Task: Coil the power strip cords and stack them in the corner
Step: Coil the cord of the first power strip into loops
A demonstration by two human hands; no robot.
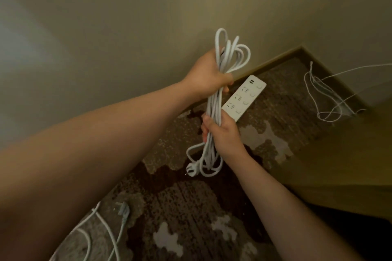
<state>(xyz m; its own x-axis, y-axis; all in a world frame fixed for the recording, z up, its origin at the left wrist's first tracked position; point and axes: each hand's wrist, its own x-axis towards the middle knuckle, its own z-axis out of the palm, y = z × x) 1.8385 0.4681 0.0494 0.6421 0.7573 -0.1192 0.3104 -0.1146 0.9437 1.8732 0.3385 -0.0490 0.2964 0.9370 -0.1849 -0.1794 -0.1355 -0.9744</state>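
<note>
A bundle of white cord (214, 110) at the centre of the frame has a smooth, slightly glossy plastic jacket. Just right of it, the white power strip (244, 97) is smooth, matt-looking plastic. The carpet (191, 207) across the lower half of the frame is rough, short-piled cloth in mottled brown and pale patches. The wall (106, 38) filling the upper left is smooth and matt. Thin white cables (324, 95) at the right edge look smooth.

Dim, warm, yellowish light fills my view; a paler patch on the wall (25, 34) at left perhaps marks its source. Wide-angle distortion bends the edges, my near forearm looms large, and detail is soft throughout.
</note>
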